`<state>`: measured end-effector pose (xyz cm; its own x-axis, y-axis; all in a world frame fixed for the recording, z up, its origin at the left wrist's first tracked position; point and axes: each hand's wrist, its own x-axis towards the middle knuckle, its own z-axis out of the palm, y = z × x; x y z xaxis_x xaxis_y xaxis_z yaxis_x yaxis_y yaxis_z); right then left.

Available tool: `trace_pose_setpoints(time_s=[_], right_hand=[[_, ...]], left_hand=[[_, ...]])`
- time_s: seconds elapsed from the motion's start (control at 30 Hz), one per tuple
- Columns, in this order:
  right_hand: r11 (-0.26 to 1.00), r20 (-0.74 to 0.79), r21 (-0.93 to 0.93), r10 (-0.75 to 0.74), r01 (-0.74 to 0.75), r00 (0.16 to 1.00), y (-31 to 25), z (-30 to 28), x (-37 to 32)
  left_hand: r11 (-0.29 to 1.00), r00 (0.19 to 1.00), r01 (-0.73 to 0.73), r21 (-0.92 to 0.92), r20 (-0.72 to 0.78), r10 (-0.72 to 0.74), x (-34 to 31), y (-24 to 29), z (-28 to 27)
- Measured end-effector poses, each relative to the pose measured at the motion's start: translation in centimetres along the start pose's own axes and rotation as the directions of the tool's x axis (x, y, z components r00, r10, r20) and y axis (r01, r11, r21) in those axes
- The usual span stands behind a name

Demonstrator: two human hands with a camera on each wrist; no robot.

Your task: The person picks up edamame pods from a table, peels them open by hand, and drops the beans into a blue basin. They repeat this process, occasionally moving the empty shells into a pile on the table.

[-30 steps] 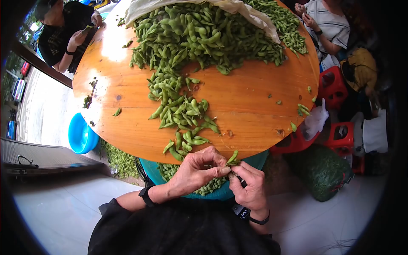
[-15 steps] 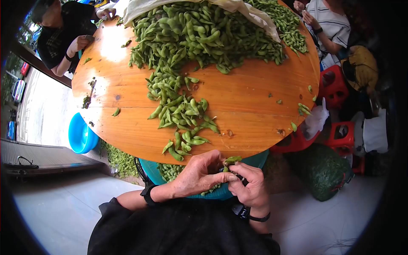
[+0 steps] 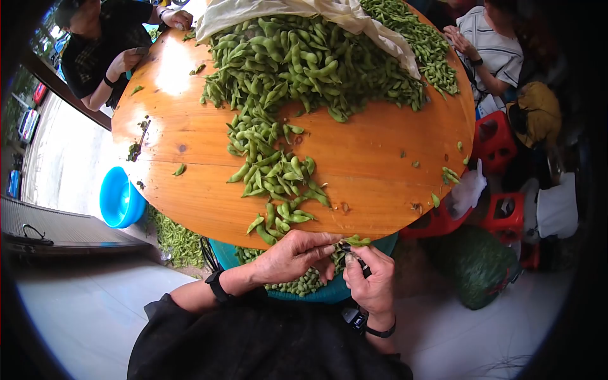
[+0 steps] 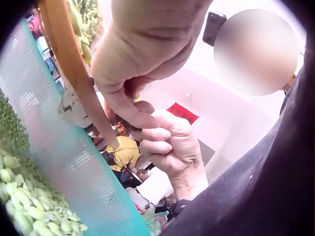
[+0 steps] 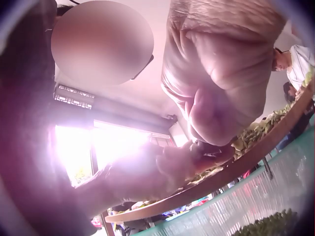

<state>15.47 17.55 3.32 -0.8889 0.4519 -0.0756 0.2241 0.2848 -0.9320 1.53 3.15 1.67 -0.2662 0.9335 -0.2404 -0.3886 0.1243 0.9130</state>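
Note:
Low in the middle of the head view, my hands meet over the teal basket [image 3: 223, 253] at the table's near edge. My left hand [image 3: 292, 258] pinches the end of a green soybean pod [image 3: 358, 240] with its fingertips. The pod lies nearly level across the tip of my right hand [image 3: 373, 278]. Curled fingers of that right hand grip a small black tool [image 3: 365, 268], mostly hidden in the palm. Shelled green beans [image 4: 34, 209] fill the basket below, seen closely in the left wrist view.
A large heap of soybean pods [image 3: 285, 63] under pale cloth [image 3: 278, 9] covers the far part of the wooden table [image 3: 373, 171], with a trail of pods reaching toward me. A blue basin [image 3: 120, 199] stands left, red stools [image 3: 497, 142] right. Two other people sit across the table.
The pod has tipped from upright to nearly level between my hands. My left fingers have straightened toward it. The person at far left has lowered the hand that held a pod.

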Motion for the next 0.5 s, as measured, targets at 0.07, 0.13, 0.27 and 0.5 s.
trace_pose_setpoints(time_s=[0.07,0.13,0.27,0.5], right_hand=[[0.996,0.008,0.033,0.077,-0.077,0.997,-0.2,0.4,-0.1],[0.985,-0.104,-0.127,-0.13,0.117,0.986,0.1,1.2,-0.2],[0.852,-0.145,-0.413,-0.41,0.321,0.901,-0.3,2.9,0.1],[0.759,-0.245,-0.563,-0.53,0.326,0.812,0.4,5.2,0.7]], left_hand=[[0.985,0.999,0.047,-0.166,0.01,-0.046,0.0,0.0,0.0],[0.988,0.999,0.037,-0.151,-0.009,-0.039,0.0,0.0,0.0],[0.983,0.993,0.0,-0.183,-0.115,-0.022,0.1,-0.2,0.7],[0.88,0.924,-0.143,-0.453,-0.38,-0.046,1.3,-1.1,2.8]])
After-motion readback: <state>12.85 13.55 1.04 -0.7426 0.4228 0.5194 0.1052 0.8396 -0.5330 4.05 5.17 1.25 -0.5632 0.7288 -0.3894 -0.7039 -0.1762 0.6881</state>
